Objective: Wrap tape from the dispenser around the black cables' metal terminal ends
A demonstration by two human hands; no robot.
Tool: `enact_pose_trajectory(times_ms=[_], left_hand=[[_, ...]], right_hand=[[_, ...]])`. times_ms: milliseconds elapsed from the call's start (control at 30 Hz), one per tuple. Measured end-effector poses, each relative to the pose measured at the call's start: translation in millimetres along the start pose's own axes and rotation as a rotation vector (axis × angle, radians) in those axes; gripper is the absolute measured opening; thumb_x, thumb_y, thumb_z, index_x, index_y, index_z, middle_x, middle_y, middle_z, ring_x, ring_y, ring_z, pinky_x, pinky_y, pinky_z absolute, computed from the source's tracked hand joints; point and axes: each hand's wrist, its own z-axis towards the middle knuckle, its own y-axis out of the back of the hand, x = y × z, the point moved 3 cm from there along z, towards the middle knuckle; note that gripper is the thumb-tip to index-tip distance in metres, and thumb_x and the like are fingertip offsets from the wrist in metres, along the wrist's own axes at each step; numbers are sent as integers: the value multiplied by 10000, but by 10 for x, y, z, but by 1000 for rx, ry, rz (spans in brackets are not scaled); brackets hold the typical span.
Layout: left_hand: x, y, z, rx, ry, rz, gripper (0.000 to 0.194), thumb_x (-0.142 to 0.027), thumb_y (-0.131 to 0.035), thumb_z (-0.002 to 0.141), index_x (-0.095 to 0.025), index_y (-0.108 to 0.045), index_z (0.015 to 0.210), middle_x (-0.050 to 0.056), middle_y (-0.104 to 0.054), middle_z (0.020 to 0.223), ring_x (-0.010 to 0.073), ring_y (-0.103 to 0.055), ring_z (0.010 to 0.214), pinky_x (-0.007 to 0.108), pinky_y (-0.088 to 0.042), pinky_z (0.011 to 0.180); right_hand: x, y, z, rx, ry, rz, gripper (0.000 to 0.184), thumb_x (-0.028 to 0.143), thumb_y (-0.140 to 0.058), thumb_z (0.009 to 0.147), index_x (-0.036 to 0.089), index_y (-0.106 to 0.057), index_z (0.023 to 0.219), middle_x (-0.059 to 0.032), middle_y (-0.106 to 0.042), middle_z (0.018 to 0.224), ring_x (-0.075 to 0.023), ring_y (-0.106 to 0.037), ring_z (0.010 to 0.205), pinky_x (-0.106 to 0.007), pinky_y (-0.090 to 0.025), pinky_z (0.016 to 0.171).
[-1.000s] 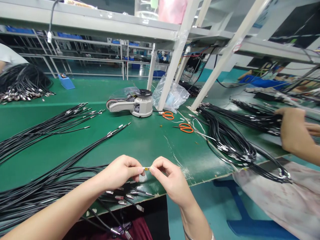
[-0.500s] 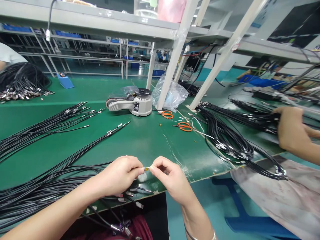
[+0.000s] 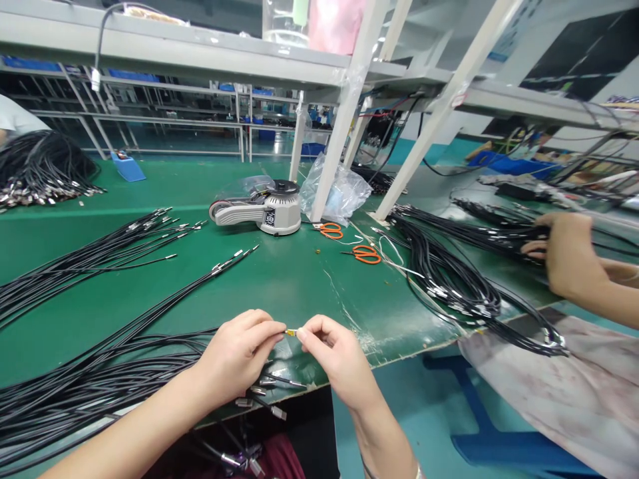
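Note:
A cable end (image 3: 291, 332), small, with a yellow band and a silvery tip, spans the gap between my two hands over the table's front edge. My left hand (image 3: 243, 351) pinches it from the left, thumb against fingers. From the right, my right hand (image 3: 337, 358) grips the tip between thumb and forefinger. Under my left forearm lies a thick bundle of black cables (image 3: 134, 364), whose metal plugs (image 3: 277, 412) stick out past the table edge below my hands. Behind them a thinner group of black cables (image 3: 200, 279) points away to the right.
A grey tape dispenser (image 3: 279, 211) stands at mid-table, with two orange-handled scissors (image 3: 367, 255) to its right. Shelf posts (image 3: 344, 113) rise from the table. Coiled cables (image 3: 439, 266) lie at right, near another person's hand (image 3: 569, 256). More cables (image 3: 44, 166) are piled at far left.
My left fingers have shifted slightly on the cable end, the forefinger now stretched further along it. My right hand keeps its pinch. At right, the other person's hands have moved slightly left.

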Motion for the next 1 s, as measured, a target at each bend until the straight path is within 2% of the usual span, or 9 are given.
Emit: enact_pose_trajectory(times_ms=[167, 267, 367, 433, 500, 600, 667, 767, 1000], left_hand=[[-27, -1, 29, -9, -8, -71, 186, -217, -469, 888, -182, -626, 981, 38, -641, 805, 127, -580, 739, 233, -470, 682], [-24, -34, 31, -40, -57, -11, 188, -182, -449, 889, -174, -636, 912, 43, -639, 771, 130, -578, 707, 237, -467, 650], [-7, -63, -1, -108, -140, 72, 212, -146, -418, 890, -152, -627, 922, 55, -637, 741, 135, -566, 672, 249, -462, 623], [19, -71, -30, -110, -141, 63, 216, -161, -413, 895, -159, -626, 934, 54, -646, 748, 135, -572, 675, 253, -466, 637], [62, -61, -55, -52, -51, -13, 204, -209, -435, 897, -188, -616, 991, 43, -668, 808, 133, -599, 720, 254, -480, 691], [140, -4, -84, 75, 182, -117, 276, -283, -481, 877, -225, -553, 1137, 31, -682, 967, 144, -622, 850, 261, -478, 791], [164, 50, -80, 159, 270, -133, 265, -295, -469, 877, -227, -577, 1109, 26, -678, 1011, 157, -608, 912, 270, -457, 832], [156, 119, -28, 268, 312, -157, 231, -294, -438, 882, -216, -653, 919, 12, -686, 900, 154, -598, 845, 251, -441, 780], [84, 136, 76, 360, 443, -287, 279, -350, -455, 853, -179, -658, 769, -12, -642, 716, 128, -549, 683, 210, -395, 631]], right_hand=[[14, -35, 6, 15, 5, -6, 210, 322, -585, 774, 174, -534, 634, 24, -503, 604, -135, -455, 604, -258, -373, 590], [18, -62, 8, 13, 4, -11, 216, 320, -585, 776, 174, -534, 624, 28, -504, 594, -132, -456, 597, -255, -371, 585], [8, -83, 17, 5, -2, -5, 217, 314, -593, 767, 176, -534, 611, 33, -502, 584, -128, -453, 584, -251, -369, 577], [-1, -89, 25, 10, -10, 9, 216, 315, -595, 763, 174, -539, 610, 34, -505, 582, -128, -458, 584, -252, -372, 580], [-9, -85, 33, 20, -25, 28, 214, 323, -593, 763, 172, -547, 618, 32, -511, 582, -130, -467, 588, -254, -374, 586], [-16, -66, 44, 25, -44, 40, 213, 324, -597, 762, 170, -548, 622, 29, -515, 586, -131, -468, 594, -257, -373, 591], [-17, -60, 50, 34, -41, 41, 212, 324, -600, 762, 170, -547, 625, 27, -518, 592, -131, -464, 598, -259, -373, 593], [-10, -61, 54, 52, -19, 49, 214, 332, -595, 771, 177, -545, 632, 25, -513, 602, -136, -464, 612, -262, -371, 597], [6, -52, 29, 66, 10, 47, 213, 326, -594, 779, 175, -544, 637, 27, -502, 609, -133, -456, 613, -260, -361, 593]])
